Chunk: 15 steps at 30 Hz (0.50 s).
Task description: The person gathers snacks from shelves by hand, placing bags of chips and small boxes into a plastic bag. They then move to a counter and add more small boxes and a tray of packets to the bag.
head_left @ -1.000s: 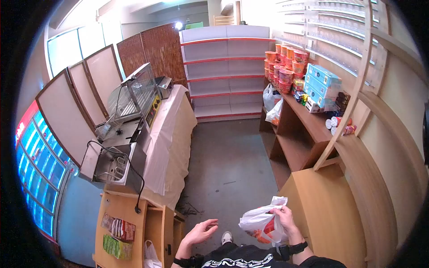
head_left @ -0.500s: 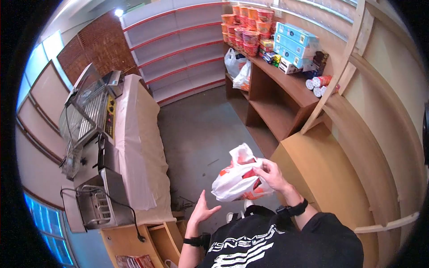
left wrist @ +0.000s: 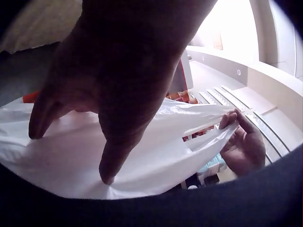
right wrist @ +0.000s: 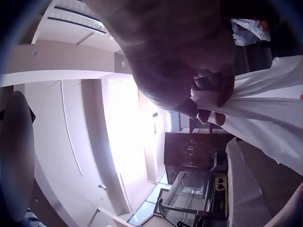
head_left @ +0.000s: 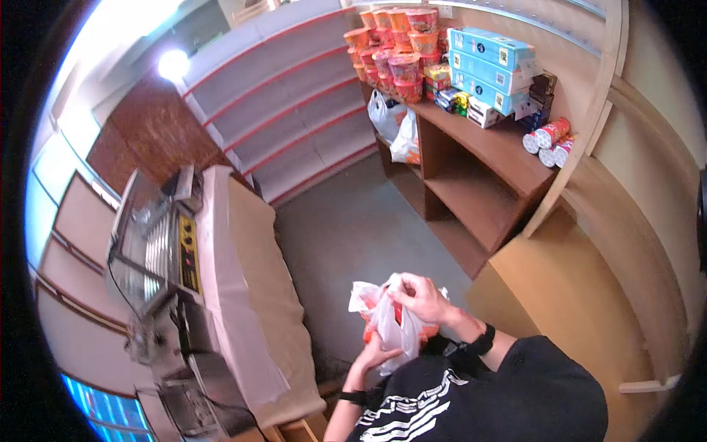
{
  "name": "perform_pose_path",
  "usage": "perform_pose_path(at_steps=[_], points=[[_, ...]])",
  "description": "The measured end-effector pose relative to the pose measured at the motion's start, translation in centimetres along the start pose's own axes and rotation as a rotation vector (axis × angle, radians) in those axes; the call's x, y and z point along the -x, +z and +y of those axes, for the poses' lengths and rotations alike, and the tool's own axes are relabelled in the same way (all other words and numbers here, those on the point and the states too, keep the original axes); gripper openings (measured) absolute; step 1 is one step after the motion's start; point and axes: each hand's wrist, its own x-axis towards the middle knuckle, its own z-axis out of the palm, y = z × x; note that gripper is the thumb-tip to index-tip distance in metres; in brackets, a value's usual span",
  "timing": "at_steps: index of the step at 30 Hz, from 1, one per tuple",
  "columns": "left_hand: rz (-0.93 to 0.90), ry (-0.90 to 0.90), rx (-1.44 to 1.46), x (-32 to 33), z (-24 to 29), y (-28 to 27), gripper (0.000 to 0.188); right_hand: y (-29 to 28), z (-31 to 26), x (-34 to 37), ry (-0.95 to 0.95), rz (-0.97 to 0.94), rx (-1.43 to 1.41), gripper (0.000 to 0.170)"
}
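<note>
A white plastic bag with red-orange print (head_left: 387,324) hangs in front of the person's body. My right hand (head_left: 421,300) pinches its gathered top; the right wrist view shows the plastic bunched between thumb and fingers (right wrist: 218,97). Lower down, my left hand (head_left: 375,353) rests on the side of the bag. In the left wrist view its thumb and fingers are spread apart, their tips pressing into the white plastic (left wrist: 71,161). Something red shows through an opening below the right hand. The bag's contents are otherwise hidden.
A brown shelf unit (head_left: 471,199) at the right carries noodle cups (head_left: 405,66), blue boxes (head_left: 490,70) and red-white cans (head_left: 552,136). More plastic bags (head_left: 405,140) sit in it. Left stands a cloth-covered table (head_left: 254,295) with a roller grill (head_left: 158,250). White shelving (head_left: 287,103) is behind.
My left hand, formerly held apart from the bag, has come in against its side. My right hand has shifted to the bag's top and pinches it there. The head view has turned rightward.
</note>
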Motion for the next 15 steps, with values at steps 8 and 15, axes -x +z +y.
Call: perform_pose_path(at_steps=[8,15], points=[[-0.111,0.013,0.075,-13.1,4.7,-4.9,0.126,-7.7,0.2,-8.5,-0.029,0.039,0.150,0.024],[-0.156,0.067,-0.236,-25.3,6.1,-5.2,0.142,-13.9,-0.1,-14.4,-0.094,0.159,0.246,0.022]])
